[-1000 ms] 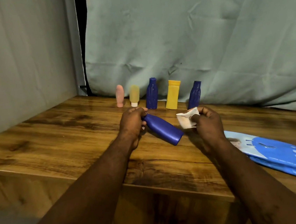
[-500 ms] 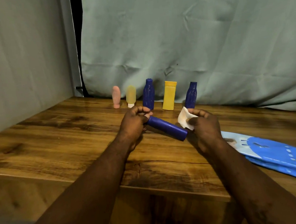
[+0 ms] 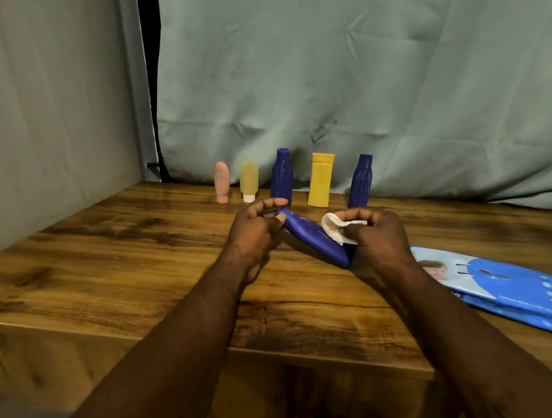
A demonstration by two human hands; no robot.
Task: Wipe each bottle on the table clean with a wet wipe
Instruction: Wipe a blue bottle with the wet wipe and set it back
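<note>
Fingers (image 3: pixel 269 205) of left hand (image 3: pixel 253 236) pinching blue bottle (image 3: pixel 312 239), right hand (image 3: pixel 378 235) — fingers curled — gripping wet wipe (image 3: pixel 332 226) against it

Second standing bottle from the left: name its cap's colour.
White cap, at the base of the yellowish bottle; clearest in the head view.

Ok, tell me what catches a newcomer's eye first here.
At centre, the left hand grips one end of a tilted blue bottle while the right hand holds a white wipe against it. Behind stands a row of five bottles; a blue wipes pack lies on the table at right.
</note>
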